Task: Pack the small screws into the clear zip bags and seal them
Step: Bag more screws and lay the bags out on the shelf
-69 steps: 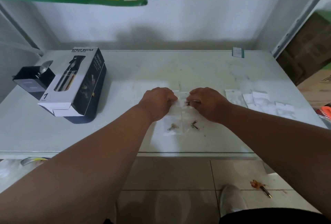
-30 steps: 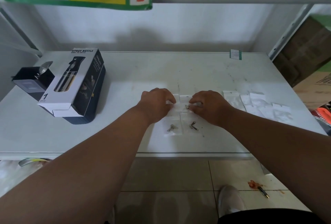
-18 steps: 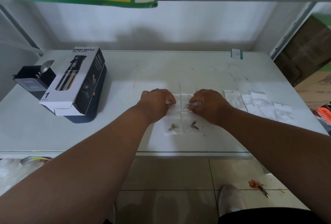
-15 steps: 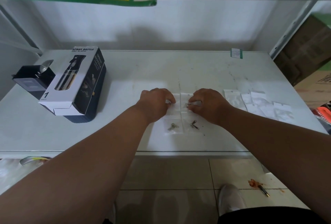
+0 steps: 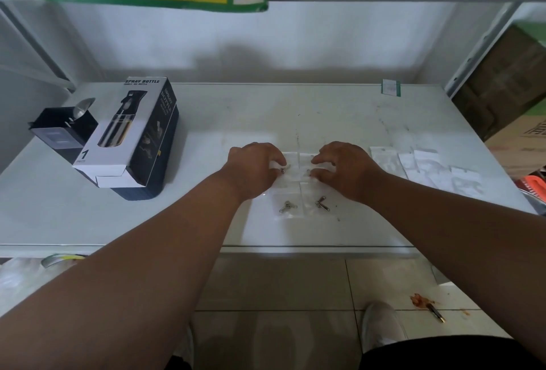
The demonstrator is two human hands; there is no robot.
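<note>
Four small clear zip bags lie in a two-by-two block at the middle of the white table [image 5: 295, 109]. The near left bag [image 5: 288, 206] and the near right bag [image 5: 322, 203] each hold small metal screws and lie untouched. My left hand [image 5: 254, 168] pinches the far left bag [image 5: 291, 162] with curled fingers, and a screw [image 5: 282, 170] shows at its fingertips. My right hand [image 5: 345, 168] has finger and thumb curled on the edge of the far right bag [image 5: 305, 164].
A spray bottle box [image 5: 130, 139] lies at the left, with a black box and a spoon [image 5: 63, 130] behind it. Several empty zip bags [image 5: 425, 168] are spread at the right. A small green-edged label [image 5: 390, 88] sits at the far right corner. The table's front edge is close below the bags.
Both hands stay on the two far bags. The finger and thumb of my right hand have spread a little apart. The two near bags have not moved.
</note>
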